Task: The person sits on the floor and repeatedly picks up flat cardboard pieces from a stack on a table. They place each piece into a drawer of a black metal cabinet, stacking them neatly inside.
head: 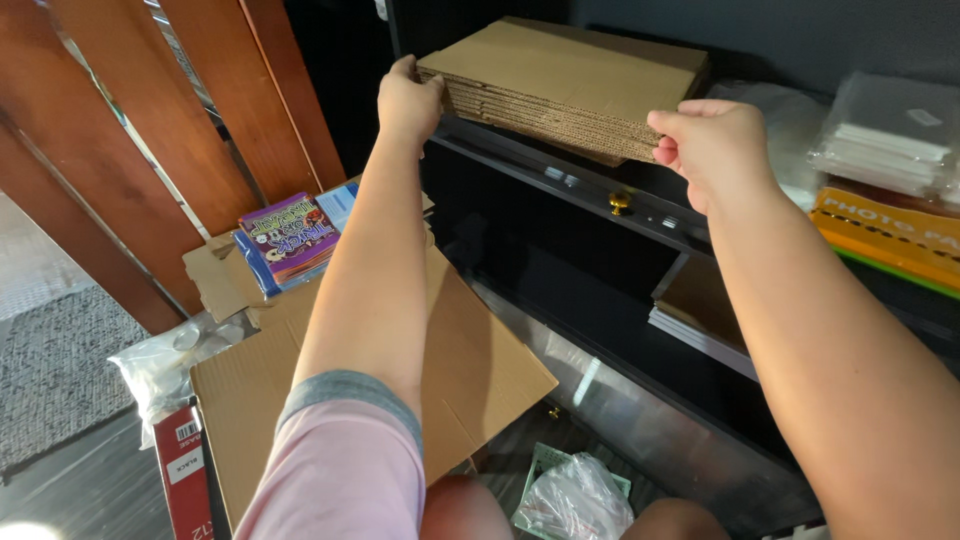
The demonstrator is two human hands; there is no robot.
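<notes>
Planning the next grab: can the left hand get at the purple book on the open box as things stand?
Probably not right away: the left hand grips the flat cardboard stack on the shelf. The purple book itself lies uncovered.

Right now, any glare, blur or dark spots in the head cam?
Head view: sharp on both hands, left hand and right hand, gripping the cardboard stack; glare streak on the glossy cabinet panel; shelf recess falls into deep shadow; wide-angle stretch along the forearms.

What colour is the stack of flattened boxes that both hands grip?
Plain brown corrugated cardboard stack, clearest in the head view.
</notes>
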